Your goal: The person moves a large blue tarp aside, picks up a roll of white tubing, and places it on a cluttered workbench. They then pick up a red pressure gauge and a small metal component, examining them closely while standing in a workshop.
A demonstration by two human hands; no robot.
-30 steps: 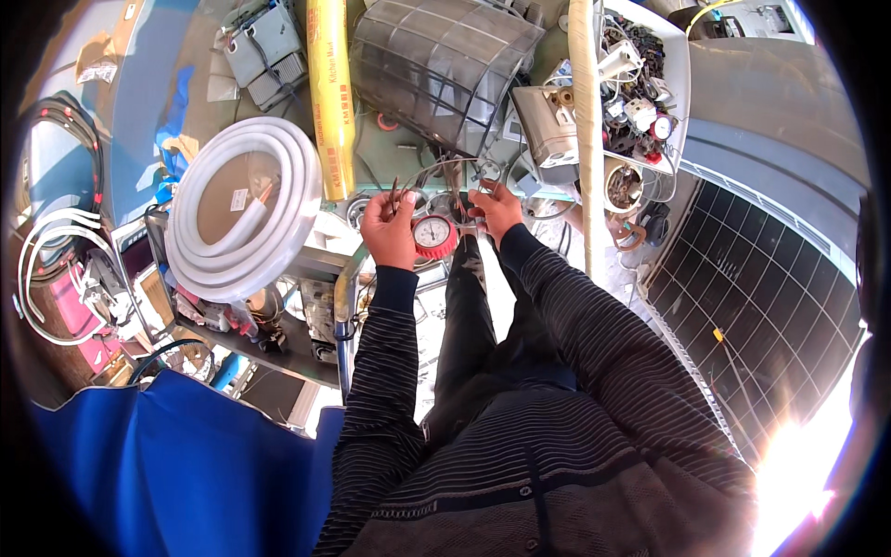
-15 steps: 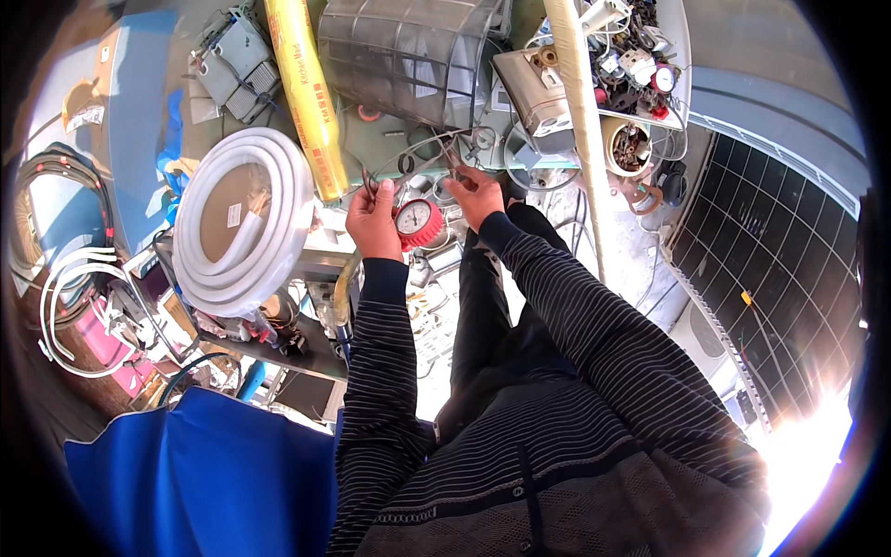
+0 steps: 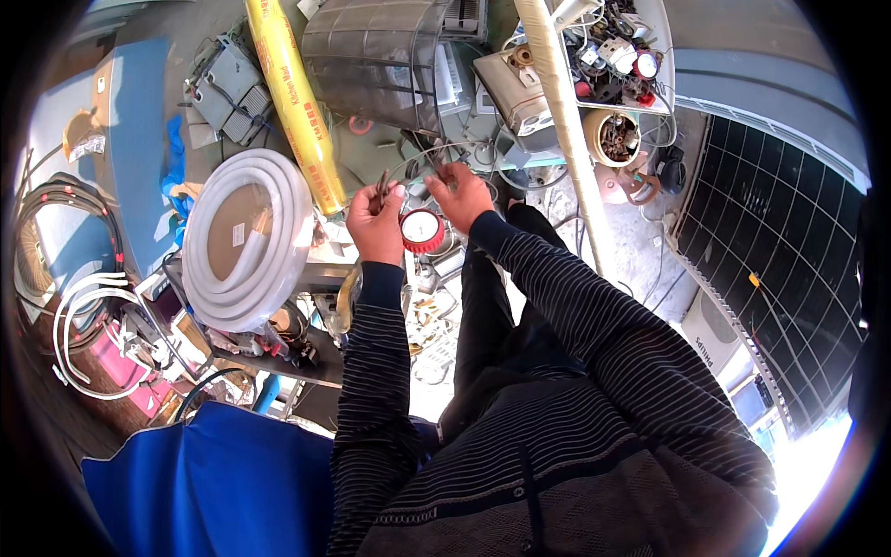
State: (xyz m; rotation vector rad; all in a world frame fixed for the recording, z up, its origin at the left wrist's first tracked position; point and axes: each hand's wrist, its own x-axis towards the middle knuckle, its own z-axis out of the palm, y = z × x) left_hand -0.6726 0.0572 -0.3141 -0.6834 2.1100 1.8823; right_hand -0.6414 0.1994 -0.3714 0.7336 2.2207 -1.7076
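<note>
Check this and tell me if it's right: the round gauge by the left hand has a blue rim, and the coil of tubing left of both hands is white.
The rim colour is wrong: the round gauge by the left hand has a red rim, as the head view shows.

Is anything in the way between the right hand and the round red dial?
Nothing that I can see. The right hand is up and to the right of the red dial in the picture, and no other thing shows in the small gap. One flat view can't tell me how far apart they are in depth.
</note>
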